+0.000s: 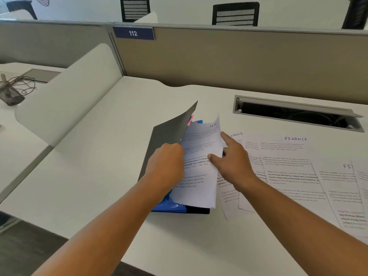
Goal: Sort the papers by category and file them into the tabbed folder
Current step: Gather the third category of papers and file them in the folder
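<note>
A dark tabbed folder (169, 134) lies on the white desk (119, 148) with its black cover lifted. Pink and blue tabs (194, 121) show at its top edge and a blue divider (169, 206) at the bottom. My left hand (167, 166) grips the cover edge and the left side of a white sheet marked HR (199, 172) that rests inside the folder. My right hand (233, 162) pinches the sheet's right edge, index finger stretched out. Several printed sheets headed FINANCE (294, 156) lie spread to the right.
An open cable tray (298, 114) is sunk into the desk behind the papers. A grey partition (239, 56) with a 112 sign (133, 33) closes the back. A curved white divider (65, 90) stands at the left, with a mesh holder and cable (12, 90) beyond it.
</note>
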Demonstrator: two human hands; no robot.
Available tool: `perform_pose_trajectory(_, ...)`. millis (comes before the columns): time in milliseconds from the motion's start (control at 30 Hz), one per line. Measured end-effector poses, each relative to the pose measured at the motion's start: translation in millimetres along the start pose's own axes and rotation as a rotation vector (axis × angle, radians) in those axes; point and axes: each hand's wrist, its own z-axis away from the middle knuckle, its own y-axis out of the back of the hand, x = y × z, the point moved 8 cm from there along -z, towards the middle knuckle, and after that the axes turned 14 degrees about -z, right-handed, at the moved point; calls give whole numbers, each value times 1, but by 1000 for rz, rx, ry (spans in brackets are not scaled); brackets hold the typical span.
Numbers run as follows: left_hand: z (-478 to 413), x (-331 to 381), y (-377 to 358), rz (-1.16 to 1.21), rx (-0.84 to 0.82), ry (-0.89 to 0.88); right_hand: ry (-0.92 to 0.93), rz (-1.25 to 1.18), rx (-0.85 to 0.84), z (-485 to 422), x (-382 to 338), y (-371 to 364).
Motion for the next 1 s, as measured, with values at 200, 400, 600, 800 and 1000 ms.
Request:
perform_pose_trajectory(200,3,9,-1,2,-26,-13,-118,-52,-63,-12,8,-16)
perform_pose_trajectory(400,5,15,-3,16,-33,-4,-208,-133,25,2,32,-22)
perform_pose_trajectory(600,2,16,-6,28,-68,4,-240,21,-65,11,39,-45)
perform_pose_trajectory(800,2,16,-4,44,-69,3,-286,85,-161,11,43,-60)
perform_pose_trajectory(1000,0,18,-7,57,-65,0,-357,84,-140,12,45,-64)
